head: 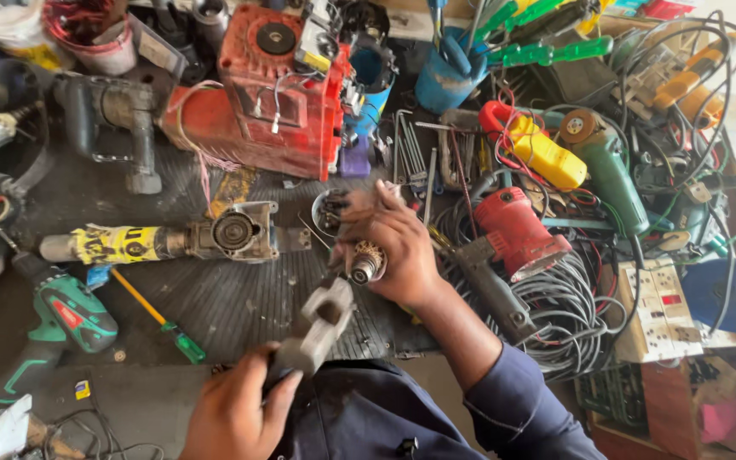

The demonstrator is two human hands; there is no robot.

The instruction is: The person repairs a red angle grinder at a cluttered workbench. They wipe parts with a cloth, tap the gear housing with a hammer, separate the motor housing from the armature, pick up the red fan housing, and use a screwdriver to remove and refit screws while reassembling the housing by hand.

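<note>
My left hand (236, 416) grips a grey metal housing piece (321, 324) at the bottom centre, tilted up toward the right. My right hand (398, 247) holds a small motor armature (366, 264) with its geared end facing the camera, just above the housing piece. The two parts are close but apart. Behind my right hand lies a round metal part (328, 210) on the black ribbed mat (223, 298).
An opened power tool body with a yellow-wrapped handle (181, 238) lies left of my hands. A big red tool (274, 94) sits behind it, a green drill (53, 332) and a green-handled screwdriver (163, 328) at left. Red grinder (517, 230), cable coils and a power strip (662, 311) crowd the right.
</note>
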